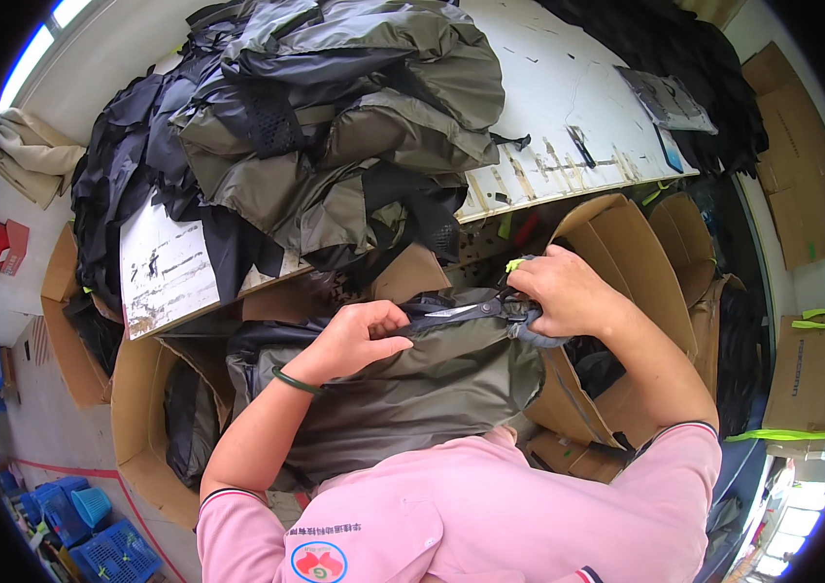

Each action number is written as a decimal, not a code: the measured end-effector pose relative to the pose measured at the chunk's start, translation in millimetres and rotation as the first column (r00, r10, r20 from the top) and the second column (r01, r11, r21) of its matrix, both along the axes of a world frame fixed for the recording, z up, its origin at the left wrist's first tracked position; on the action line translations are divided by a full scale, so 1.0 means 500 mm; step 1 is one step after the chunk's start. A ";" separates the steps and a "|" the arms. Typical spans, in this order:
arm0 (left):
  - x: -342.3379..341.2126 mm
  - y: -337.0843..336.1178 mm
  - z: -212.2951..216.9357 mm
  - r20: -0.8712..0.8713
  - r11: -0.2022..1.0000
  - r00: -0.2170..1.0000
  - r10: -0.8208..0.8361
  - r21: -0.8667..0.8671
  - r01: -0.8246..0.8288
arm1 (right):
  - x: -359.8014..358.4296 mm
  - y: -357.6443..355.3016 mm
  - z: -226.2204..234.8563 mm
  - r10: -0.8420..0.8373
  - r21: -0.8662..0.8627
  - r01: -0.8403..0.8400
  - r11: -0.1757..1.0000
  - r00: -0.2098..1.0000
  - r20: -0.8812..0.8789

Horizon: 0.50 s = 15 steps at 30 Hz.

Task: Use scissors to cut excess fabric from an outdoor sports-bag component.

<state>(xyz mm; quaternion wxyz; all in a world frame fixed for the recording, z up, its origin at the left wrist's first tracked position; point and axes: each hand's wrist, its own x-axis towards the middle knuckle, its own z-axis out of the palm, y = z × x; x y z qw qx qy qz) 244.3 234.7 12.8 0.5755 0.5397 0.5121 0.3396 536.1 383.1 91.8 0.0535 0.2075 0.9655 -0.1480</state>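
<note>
A shiny olive-grey fabric piece with a black upper edge hangs in front of my body, over my lap. My left hand is curled at that edge, its thumb stretched over the cloth; the fingers appear to pinch the fabric, though the grip is partly hidden. In my right hand is a pair of scissors, gripped by the handles. Their blades point left along the fabric edge, toward my left fingertips. A bit of neon-yellow material shows at my right fingers. Bunched grey-blue cloth lies under that hand.
Beyond my hands, a white worktable carries a big heap of olive and black fabric. Cardboard boxes stand left and right of me, close to my forearms. Blue plastic baskets sit at lower left.
</note>
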 end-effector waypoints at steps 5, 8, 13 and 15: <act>-0.012 -0.010 -0.012 0.061 1.000 0.998 0.029 -0.014 -0.028 | -0.053 0.012 0.032 0.115 0.071 -0.124 0.990 0.986 0.121; -0.024 -0.009 -0.017 0.157 0.994 0.987 0.028 -0.105 -0.012 | -0.078 0.014 0.048 0.143 0.027 -0.153 0.988 0.963 0.228; -0.029 -0.002 -0.014 0.173 0.998 0.985 0.001 -0.055 0.009 | -0.101 0.018 0.058 0.182 -0.024 -0.181 0.983 0.956 0.232; -0.034 0.002 0.003 0.181 0.996 0.983 0.007 -0.087 0.008 | -0.107 0.019 0.061 0.174 -0.040 -0.169 0.985 0.948 0.268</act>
